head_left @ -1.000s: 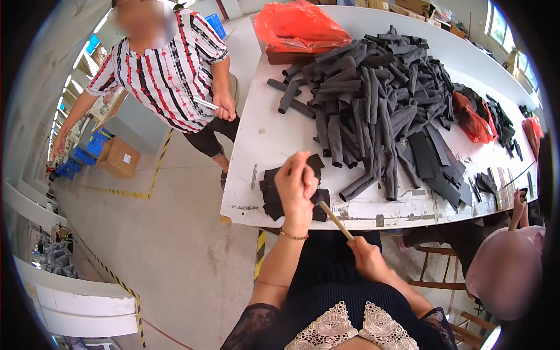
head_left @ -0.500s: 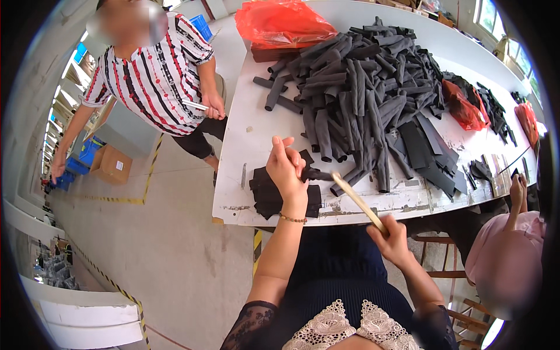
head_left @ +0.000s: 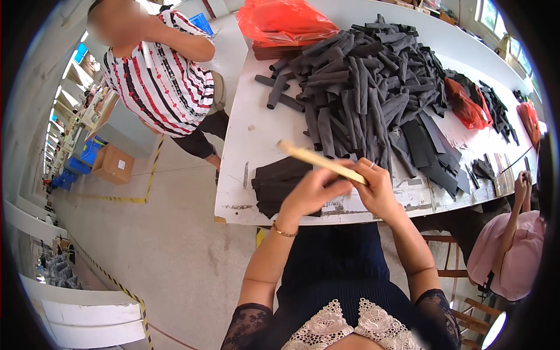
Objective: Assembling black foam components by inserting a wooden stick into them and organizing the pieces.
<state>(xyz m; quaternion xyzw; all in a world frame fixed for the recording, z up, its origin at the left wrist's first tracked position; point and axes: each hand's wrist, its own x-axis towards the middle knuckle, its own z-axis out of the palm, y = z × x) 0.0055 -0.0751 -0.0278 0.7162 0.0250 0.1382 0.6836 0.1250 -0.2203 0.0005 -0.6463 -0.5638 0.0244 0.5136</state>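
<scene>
A pale wooden stick [head_left: 318, 160] lies slantwise above the near table edge, its far end pointing up and left. My right hand [head_left: 378, 189] is closed round its near end. Just beside it, my left hand [head_left: 309, 192] has its thumb and fingers reaching toward the right hand, under the stick. Those fingers are blurred and partly hidden, so their hold cannot be made out. A stack of flat black fabric pieces [head_left: 277, 182] rests by the left wrist. Beyond the hands rises a big heap of black fabric tubes [head_left: 373, 87].
White table [head_left: 236, 151] with a worn front edge. Red plastic bags [head_left: 286, 20] stand at the back left; another red bag [head_left: 466, 105] is at the right. Flat black strips [head_left: 429, 154] lie right of the heap. One person stands at the left; a person in pink sits at the right.
Both hands have come together, the left moving right and down, the right moving up. The stick has swung left. The dark piece at my left hand is no longer visible. The standing person has raised an arm.
</scene>
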